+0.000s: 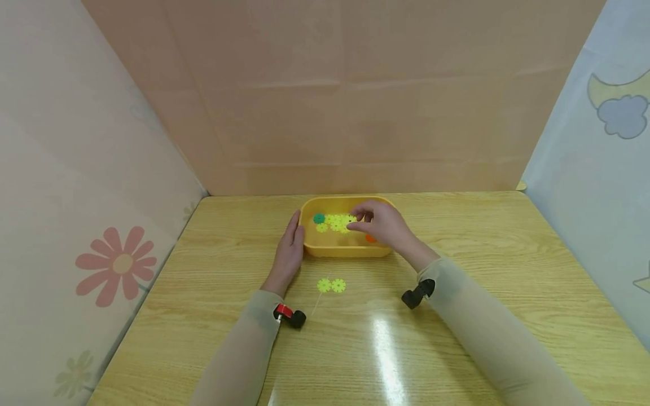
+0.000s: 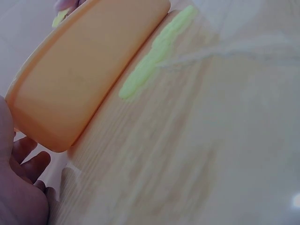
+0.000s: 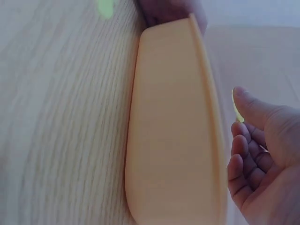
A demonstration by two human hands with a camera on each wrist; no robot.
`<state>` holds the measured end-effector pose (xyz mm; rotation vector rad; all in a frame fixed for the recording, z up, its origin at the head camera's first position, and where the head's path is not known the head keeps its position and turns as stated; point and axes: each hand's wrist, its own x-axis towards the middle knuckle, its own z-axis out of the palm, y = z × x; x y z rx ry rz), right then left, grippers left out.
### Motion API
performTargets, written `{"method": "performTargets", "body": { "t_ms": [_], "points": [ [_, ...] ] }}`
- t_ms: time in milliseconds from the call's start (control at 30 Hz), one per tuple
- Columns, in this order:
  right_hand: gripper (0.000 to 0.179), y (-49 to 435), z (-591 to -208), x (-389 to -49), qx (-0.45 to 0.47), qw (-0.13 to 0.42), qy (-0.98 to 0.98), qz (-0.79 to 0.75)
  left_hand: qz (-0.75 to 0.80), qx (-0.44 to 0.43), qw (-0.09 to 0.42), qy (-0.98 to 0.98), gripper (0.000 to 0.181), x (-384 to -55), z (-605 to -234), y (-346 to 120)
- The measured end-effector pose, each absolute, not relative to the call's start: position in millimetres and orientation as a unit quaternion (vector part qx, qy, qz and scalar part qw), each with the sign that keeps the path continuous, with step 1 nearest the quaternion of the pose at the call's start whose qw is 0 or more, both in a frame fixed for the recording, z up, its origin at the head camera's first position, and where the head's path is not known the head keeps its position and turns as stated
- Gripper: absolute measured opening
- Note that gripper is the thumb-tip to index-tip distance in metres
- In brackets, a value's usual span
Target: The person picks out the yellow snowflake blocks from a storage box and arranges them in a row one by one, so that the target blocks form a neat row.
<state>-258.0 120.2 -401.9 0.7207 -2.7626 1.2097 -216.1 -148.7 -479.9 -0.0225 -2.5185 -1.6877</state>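
Note:
A yellow plastic tray point(image 1: 350, 252) holds several yellow-green notched snowflake discs point(image 1: 334, 224), a teal disc point(image 1: 319, 218) and an orange one point(image 1: 371, 238). Above its right half, my right hand point(image 1: 384, 223) pinches a yellow snowflake disc point(image 3: 237, 108) between thumb and forefinger, the other fingers curled. My left hand point(image 1: 289, 248) lies along the tray's left side with fingers fairly straight, touching the outer wall. In front of the tray, two yellow-green snowflake discs point(image 1: 331, 285) lie joined side by side on the table.
The wooden table point(image 1: 228, 282) reaches back to a beige cloth wall point(image 1: 355, 124). Pale patterned walls stand on both sides. Each wrist wears a small black camera, one on the left point(image 1: 297, 319) and one on the right point(image 1: 412, 298).

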Motion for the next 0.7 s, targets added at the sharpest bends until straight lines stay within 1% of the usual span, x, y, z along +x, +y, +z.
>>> {"method": "performTargets", "body": {
  "t_ms": [200, 567, 700],
  "points": [
    [0.035, 124, -399, -238, 0.224, 0.012, -0.885, 0.407, -0.556, -0.005, 0.056, -0.829, 0.059, -216, -478, -149],
    [0.029, 135, -402, -202, 0.228, 0.016, -0.883, 0.409, -0.557, -0.001, 0.045, -0.829, 0.060, -213, -480, -147],
    [0.027, 140, -404, -195, 0.232, 0.026, -0.882, 0.410, -0.556, -0.005, 0.051, -0.829, 0.060, -215, -480, -147]
  ]
}}
